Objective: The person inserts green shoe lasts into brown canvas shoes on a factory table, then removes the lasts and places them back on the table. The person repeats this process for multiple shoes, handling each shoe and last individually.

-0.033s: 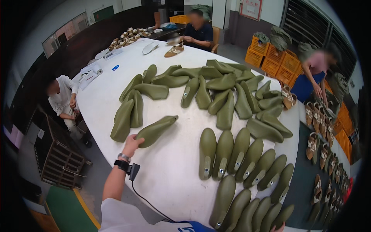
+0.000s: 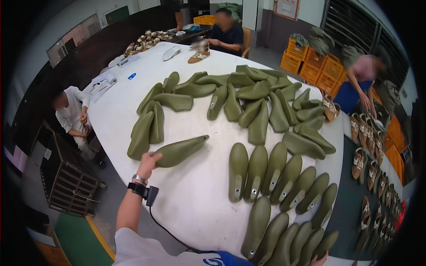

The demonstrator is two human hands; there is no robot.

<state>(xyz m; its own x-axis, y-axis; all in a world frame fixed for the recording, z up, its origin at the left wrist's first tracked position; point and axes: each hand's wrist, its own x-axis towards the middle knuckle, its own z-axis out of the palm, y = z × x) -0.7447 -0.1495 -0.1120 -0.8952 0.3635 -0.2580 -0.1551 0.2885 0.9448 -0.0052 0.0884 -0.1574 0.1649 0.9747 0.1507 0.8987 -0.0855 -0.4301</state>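
My left hand [image 2: 148,164] is closed round the wide end of an olive-green shoe last [image 2: 181,152], whose narrow end points right and away from me. Beside it, more lasts [image 2: 141,135] lean together at the left. At the lower right edge my right hand [image 2: 319,260] is partly cut off by the frame. Its fingers curl against the last one [image 2: 327,244] in the nearer row of shoe lasts. Behind that row stands another row of lasts [image 2: 238,170], side by side with their metal-ringed holes facing me.
A heap of loose lasts [image 2: 253,91] covers the middle of the white table [image 2: 191,208]. Brown shoes [image 2: 199,56] stand at its far end, and rows of shoes [image 2: 372,173] lie at the right. Three people sit or stand around. A wheeled brown crate [image 2: 71,184] is at the left.
The held last has moved slightly right and its narrow end sits a little lower. My left hand still grips it. The rows of lasts appear slightly higher in the picture.
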